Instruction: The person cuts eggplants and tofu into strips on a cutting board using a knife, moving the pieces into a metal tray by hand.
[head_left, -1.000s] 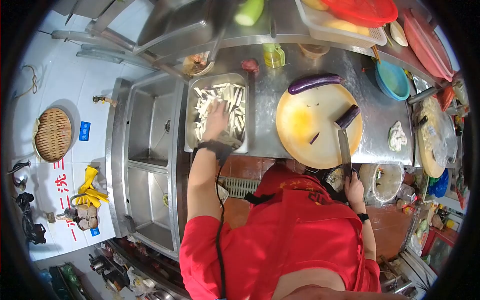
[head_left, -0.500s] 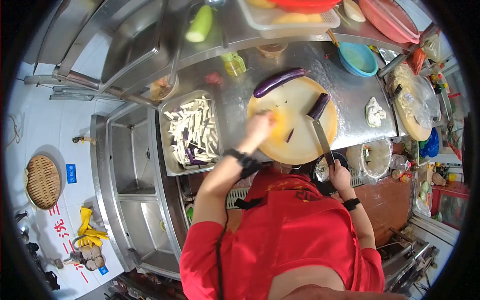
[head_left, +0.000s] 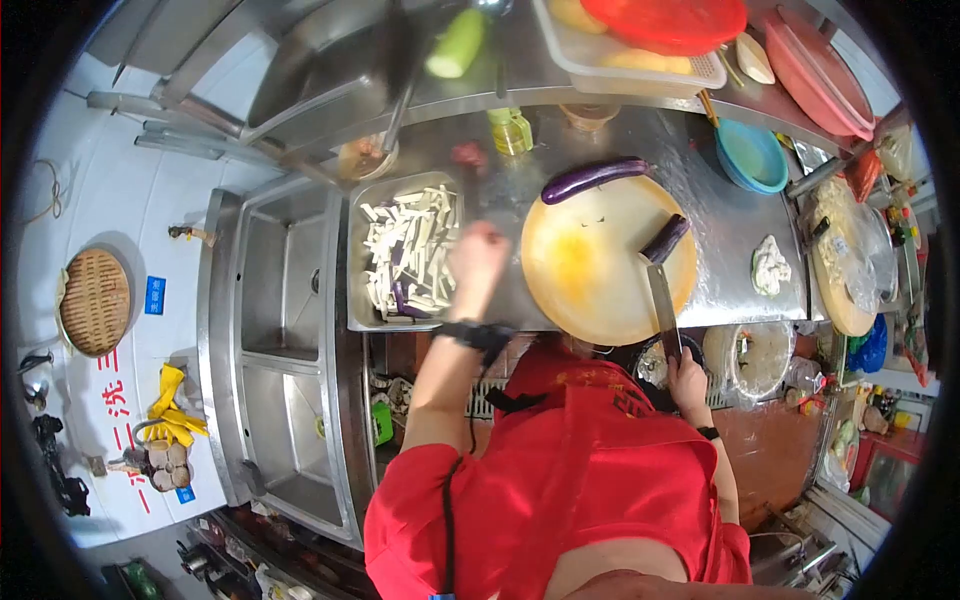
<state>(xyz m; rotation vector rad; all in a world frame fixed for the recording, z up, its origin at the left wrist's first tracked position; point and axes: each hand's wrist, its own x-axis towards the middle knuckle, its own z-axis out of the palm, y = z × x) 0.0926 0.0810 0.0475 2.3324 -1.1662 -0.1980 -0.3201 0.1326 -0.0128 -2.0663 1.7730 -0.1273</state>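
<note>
My right hand (head_left: 689, 385) grips the handle of a kitchen knife (head_left: 664, 308). The blade lies over the right side of a round cutting board (head_left: 625, 290), its tip touching or close to the cut end of an eggplant piece (head_left: 665, 238). A whole eggplant (head_left: 594, 180) rests along the board's far edge. My left hand (head_left: 480, 258), slightly blurred, is between the board and a metal tray (head_left: 354, 292), beside the tray's right rim. Its fingers are curled closed; what they hold, if anything, is hidden. Pale and purple eggplant strips (head_left: 412, 245) fill the tray.
A double sink (head_left: 290, 270) adjoins the counter on the left. Along the counter's back stand a bottle with yellow-green liquid (head_left: 511, 132) and a blue bowl (head_left: 752, 156). A crumpled white cloth (head_left: 770, 266) lies to the right. Overhead, a shelf holds a peeled green vegetable (head_left: 457, 44) and basins.
My left hand has moved left, from over the board to beside the tray. The small dark strip on the board is gone from there. The knife stays by the eggplant piece; the view has shifted.
</note>
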